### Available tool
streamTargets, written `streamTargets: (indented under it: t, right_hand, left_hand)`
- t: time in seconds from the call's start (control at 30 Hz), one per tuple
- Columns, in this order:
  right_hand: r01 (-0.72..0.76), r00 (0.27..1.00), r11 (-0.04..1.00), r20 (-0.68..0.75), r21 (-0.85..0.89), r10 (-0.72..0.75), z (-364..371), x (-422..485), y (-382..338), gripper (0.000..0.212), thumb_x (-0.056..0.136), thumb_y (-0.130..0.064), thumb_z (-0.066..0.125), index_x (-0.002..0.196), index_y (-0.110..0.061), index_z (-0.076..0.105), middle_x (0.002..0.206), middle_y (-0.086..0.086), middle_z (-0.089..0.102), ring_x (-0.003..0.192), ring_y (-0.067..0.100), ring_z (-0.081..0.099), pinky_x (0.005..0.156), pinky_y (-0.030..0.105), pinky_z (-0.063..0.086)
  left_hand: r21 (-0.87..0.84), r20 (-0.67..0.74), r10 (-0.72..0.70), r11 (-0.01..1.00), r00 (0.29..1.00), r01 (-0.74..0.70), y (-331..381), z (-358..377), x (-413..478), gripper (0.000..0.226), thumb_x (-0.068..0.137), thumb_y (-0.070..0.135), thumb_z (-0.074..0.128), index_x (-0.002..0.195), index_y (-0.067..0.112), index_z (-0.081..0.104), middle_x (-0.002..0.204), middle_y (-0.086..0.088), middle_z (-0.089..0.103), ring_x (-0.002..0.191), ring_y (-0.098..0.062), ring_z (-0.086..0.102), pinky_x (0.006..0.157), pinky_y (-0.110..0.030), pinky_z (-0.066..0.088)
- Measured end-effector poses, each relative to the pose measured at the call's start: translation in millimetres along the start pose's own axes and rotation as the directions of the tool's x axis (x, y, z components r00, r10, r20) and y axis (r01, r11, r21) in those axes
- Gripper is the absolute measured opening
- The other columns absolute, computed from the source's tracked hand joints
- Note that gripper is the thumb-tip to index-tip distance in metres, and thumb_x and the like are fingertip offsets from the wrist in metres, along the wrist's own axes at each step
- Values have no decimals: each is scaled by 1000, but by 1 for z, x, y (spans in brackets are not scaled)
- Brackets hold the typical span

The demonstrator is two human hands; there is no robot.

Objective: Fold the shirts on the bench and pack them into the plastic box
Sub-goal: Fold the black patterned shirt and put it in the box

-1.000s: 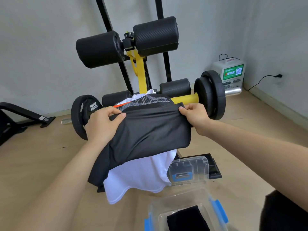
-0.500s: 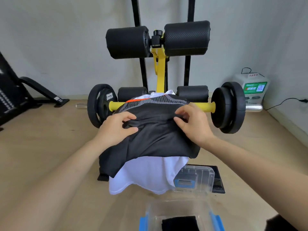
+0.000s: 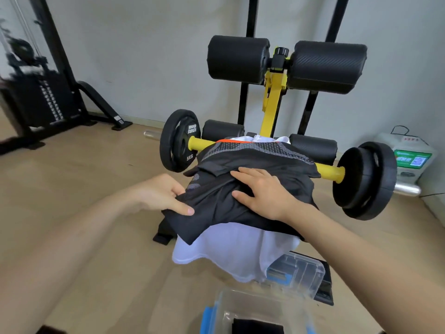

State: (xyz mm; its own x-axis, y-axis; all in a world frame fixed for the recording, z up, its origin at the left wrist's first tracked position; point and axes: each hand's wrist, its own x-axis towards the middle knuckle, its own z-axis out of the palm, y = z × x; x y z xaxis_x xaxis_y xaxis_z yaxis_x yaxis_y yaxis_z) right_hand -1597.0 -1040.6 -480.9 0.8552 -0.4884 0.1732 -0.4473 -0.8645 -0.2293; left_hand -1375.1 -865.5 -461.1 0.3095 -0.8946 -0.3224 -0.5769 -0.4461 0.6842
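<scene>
Mid-fold: L hand (image 3: 166,196) pinches black shirt's (image 3: 277,165) left edge, R hand (image 3: 262,191) presses flat w/ fingers spread; white shirt (image 3: 231,247) beneath unfolded, one dark item (image 3: 257,327) in near plastic box (image 3: 224,307).

Matt black cloth shirt (image 3: 252,179); clear glossy plastic box (image 3: 260,309); wood floor (image 3: 96,177).

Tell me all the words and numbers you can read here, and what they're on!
"5KG": on the single plate.
Curved white words on the same plate: too blurred to read.
Green label and red marks on the white box: too small and blurred to read.
</scene>
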Motion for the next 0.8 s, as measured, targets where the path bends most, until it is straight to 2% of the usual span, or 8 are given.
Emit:
streamTargets:
  t: [0.1, 0.17, 0.23, 0.37, 0.53, 0.67, 0.73, 0.8]
  right_hand:
    - [1, 1000, 1000, -1, -10, -1, 1, -1, 0, 60, 97, -51, 48, 152, -35, 31, 160, -8, 27, 148, 21, 21, 112, 50, 26]
    - [4, 1000, 1000, -18, 9, -3, 2, -2, 0, 61, 97, -50, 50, 153, -35, 30, 161, -8, 26, 148, 20, 20, 112, 51, 26]
    - [9, 999, 999, -49, 51, -6, 2, -4, 0, 63, 95, -48, 53, 153, -34, 30, 161, -6, 27, 147, 20, 22, 113, 51, 27]
    - [52, 990, 989, -136, 141, -32, 3, -5, 2, 65, 92, -46, 60, 151, -29, 36, 157, -4, 33, 144, 19, 26, 116, 47, 29]
    - [100, 976, 982, -210, 162, -65, 2, -8, 1, 61, 92, -41, 63, 147, -22, 43, 150, -1, 40, 140, 18, 32, 118, 33, 28]
    - [116, 971, 982, -227, 151, -80, -4, -12, 3, 51, 93, -42, 60, 139, -21, 51, 133, -5, 48, 126, 14, 44, 108, 27, 36]
    - [110, 978, 984, -190, 142, -82, -5, -16, 5, 49, 94, -43, 59, 137, -21, 53, 131, -6, 50, 125, 13, 45, 106, 23, 34]
    - [106, 984, 986, -159, 128, -85, -6, -21, 10, 48, 94, -41, 59, 137, -20, 54, 132, -5, 51, 126, 13, 44, 106, 20, 31]
  left_hand:
    - [-73, -48, 2, 997, 999, -5, -14, -13, -11, 22, 83, 26, 81, 89, 6, 75, 94, -15, 76, 81, -15, 66, 84, -29, 50]
    - [-214, -148, 30, 975, 988, -62, -18, -18, -16, 17, 87, 21, 76, 92, 4, 73, 88, -11, 77, 79, -14, 66, 75, -22, 53]
    - [-385, -258, 44, 911, 965, -144, -19, -21, -17, 14, 90, 17, 72, 98, 6, 72, 87, -3, 77, 82, -13, 68, 68, -19, 55]
    - [-577, -451, 29, 753, 892, -316, -13, -25, -9, 20, 95, 16, 66, 114, 10, 69, 107, -2, 77, 95, -15, 72, 79, -29, 59]
    - [-492, -665, 25, 738, 747, -463, -1, -31, 15, 11, 93, 17, 70, 104, 19, 71, 105, -3, 75, 91, -13, 70, 79, -29, 57]
    - [-273, -804, 32, 867, 594, -416, -5, -39, 38, 18, 89, 16, 72, 107, 19, 70, 93, 4, 69, 83, -5, 61, 76, -15, 47]
    - [-200, -790, 9, 942, 613, -271, -18, -37, 45, 25, 90, 17, 71, 115, 19, 68, 97, 5, 69, 88, -8, 60, 75, -15, 42]
    - [-146, -719, 13, 974, 695, -170, -34, -32, 47, 27, 89, 17, 73, 115, 18, 68, 104, 1, 70, 97, -14, 63, 84, -24, 45]
